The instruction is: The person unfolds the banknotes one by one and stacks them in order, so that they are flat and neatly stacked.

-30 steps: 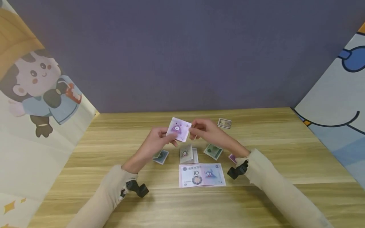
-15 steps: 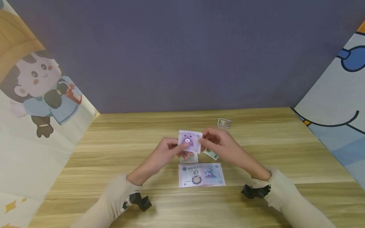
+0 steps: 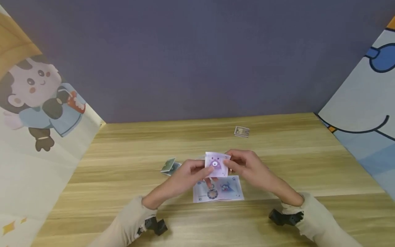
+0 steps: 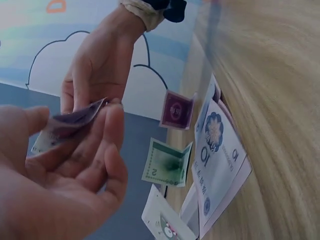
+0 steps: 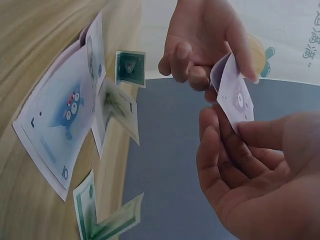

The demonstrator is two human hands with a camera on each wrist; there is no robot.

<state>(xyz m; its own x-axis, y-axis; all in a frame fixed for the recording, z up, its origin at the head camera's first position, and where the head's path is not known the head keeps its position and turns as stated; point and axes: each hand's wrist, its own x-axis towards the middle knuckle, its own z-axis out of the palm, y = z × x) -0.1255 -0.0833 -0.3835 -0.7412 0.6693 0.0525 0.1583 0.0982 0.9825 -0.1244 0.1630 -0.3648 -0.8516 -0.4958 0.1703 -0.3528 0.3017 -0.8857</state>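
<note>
A small purple banknote (image 3: 217,164), printed with a one-eyed monster, is held up between both hands. My left hand (image 3: 192,175) pinches its left side, thumb on the printed face. At its right edge my right hand (image 3: 251,169) pinches it between thumb and fingers. In the right wrist view the held purple banknote (image 5: 237,100) looks bent or folded. Below the hands a larger 10 banknote (image 3: 232,188) lies spread on the table, partly covered by the left fingers. In the left wrist view a folded green banknote (image 4: 166,165) stands beside it.
Half-open folded banknotes stand on the wooden table (image 3: 129,147): a green one (image 3: 168,164) at left, a purple one (image 4: 176,110) and a pale one (image 4: 165,215). A small brownish banknote (image 3: 242,131) lies farther back. A dark wall (image 3: 197,61) rises behind the table.
Both hands have moved right and toward the body with the purple banknote, which now hangs above the 10 banknote. The standing pale and green notes near the middle are now hidden in the head view.
</note>
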